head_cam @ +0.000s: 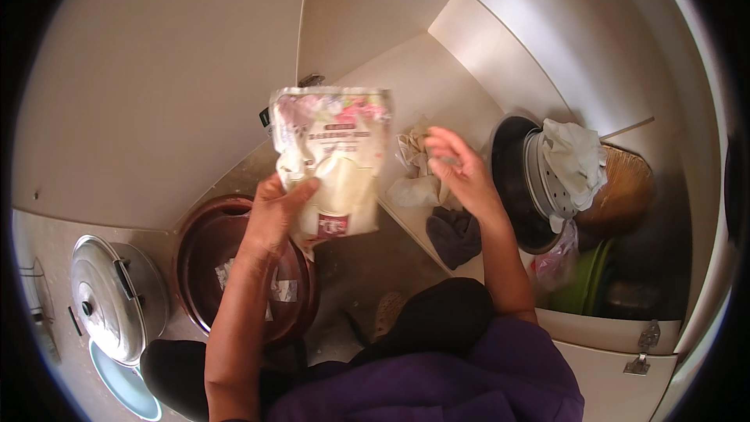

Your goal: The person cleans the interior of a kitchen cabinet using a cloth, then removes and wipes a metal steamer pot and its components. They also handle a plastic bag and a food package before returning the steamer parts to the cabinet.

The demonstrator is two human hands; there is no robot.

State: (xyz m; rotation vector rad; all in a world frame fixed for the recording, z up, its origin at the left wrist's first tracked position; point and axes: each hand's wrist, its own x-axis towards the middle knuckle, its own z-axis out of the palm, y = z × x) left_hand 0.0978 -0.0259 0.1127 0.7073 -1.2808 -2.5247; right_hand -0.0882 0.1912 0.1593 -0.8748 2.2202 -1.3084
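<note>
My left hand [275,214] grips the lower left part of a printed plastic pouch [345,181], its thumb across the front. The pouch is pale with a floral pattern along its top and bears writing. My right hand [460,170] is raised to the right of the pouch, slightly blurred, fingers apart and holding nothing. Behind it on the cabinet floor lie crumpled pale bags [416,190] and a dark cloth [452,237].
A dark basin [507,187] with a perforated steamer tray [542,179] and white cloth [574,158] stands in the cabinet, near a wooden board [627,187] and green basins [580,281]. Left are a brown basin [199,240], a lidded metal pot [108,299] and a blue basin [120,384].
</note>
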